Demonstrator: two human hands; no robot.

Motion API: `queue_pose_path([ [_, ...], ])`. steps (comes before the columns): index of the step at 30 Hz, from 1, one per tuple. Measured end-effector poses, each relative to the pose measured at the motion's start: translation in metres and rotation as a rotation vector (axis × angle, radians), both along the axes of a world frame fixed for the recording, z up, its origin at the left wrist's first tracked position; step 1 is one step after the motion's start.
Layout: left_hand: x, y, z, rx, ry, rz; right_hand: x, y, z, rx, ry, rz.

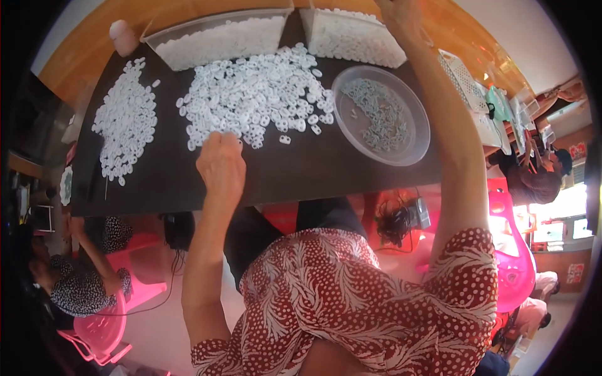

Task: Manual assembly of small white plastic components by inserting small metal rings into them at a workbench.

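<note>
My left hand [221, 166] is closed at the near edge of a loose pile of small white oval plastic pieces [251, 94], several of which show holes. Its fingertips point away from me, so whatever they pinch is hidden. My right arm stretches far forward past a round clear plastic bowl [424, 135] that holds many small greyish metal pieces, perhaps screws. At the top edge of the picture my right hand [400, 15] is partly cut off beyond a clear bin [311, 34] of white pieces, and its fingers cannot be made out.
Another clear bin [150, 47] of white pieces stands behind the pile. A second heap of white pieces [127, 119] covers the left of the dark table [301, 178]. A pinkish container [123, 37] stands back left. Co-workers sit left [81, 285] and right [533, 178]. Cables [393, 222] lie below the table's edge.
</note>
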State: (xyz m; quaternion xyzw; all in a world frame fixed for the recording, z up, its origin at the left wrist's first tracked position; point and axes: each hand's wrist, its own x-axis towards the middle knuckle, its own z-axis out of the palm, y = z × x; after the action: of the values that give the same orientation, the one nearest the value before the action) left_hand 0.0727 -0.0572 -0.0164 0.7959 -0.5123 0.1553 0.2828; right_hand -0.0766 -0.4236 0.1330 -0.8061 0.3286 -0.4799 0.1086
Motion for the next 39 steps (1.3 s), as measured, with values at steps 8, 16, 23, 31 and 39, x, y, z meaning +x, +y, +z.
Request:
queue_pose_path([
  [8, 0.010, 0.008, 0.015, 0.151, 0.276, 0.010, 0.000, 0.069, -0.015, -0.329, 0.345, -0.020],
  [16, -0.013, 0.031, 0.012, -0.147, 0.644, -0.068, -0.078, 0.132, -0.091, -0.102, 0.514, 0.343],
  [23, -0.034, 0.039, 0.006, -0.358, 0.921, -0.139, -0.085, 0.135, -0.121, -0.150, 0.600, 0.331],
  [31, -0.038, 0.038, 0.004, -0.420, 0.995, -0.148, -0.077, 0.132, -0.123, -0.202, 0.725, 0.359],
  [39, -0.039, 0.040, 0.006, -0.454, 1.088, -0.138, -0.080, 0.137, -0.114, -0.208, 0.677, 0.381],
])
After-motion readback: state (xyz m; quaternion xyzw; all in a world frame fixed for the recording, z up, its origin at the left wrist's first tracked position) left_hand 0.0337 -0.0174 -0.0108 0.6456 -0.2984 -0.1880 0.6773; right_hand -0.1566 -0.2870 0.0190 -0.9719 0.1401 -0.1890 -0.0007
